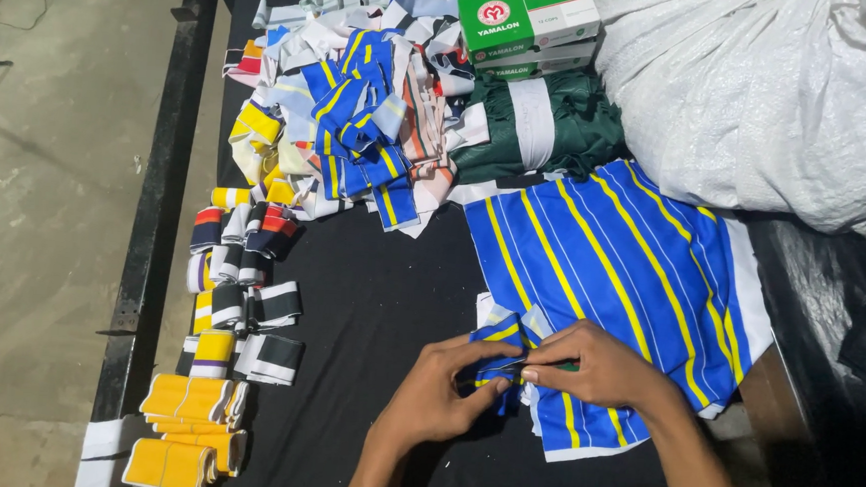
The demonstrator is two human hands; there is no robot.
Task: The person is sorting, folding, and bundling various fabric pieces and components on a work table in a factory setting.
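Roughly midway, judging by the piles. Black-covered table (371, 270) with a black metal frame edge on its left, bare concrete floor (45, 200) beyond, dim light. White woven sack (763, 93) top right, green-and-white boxes (527, 24) beside it on dark green cloth (570, 132). Big blue striped fabric stack (613, 255) lies under the hands; a loose heap of mixed strips (360, 129) waits unsorted. Folded bundles (240, 292) and yellow bundles (186, 429) lined up at left look done. Left hand (439, 389) and right hand (596, 364) both pinch a small blue-yellow strip (502, 343), fingers closed on it.
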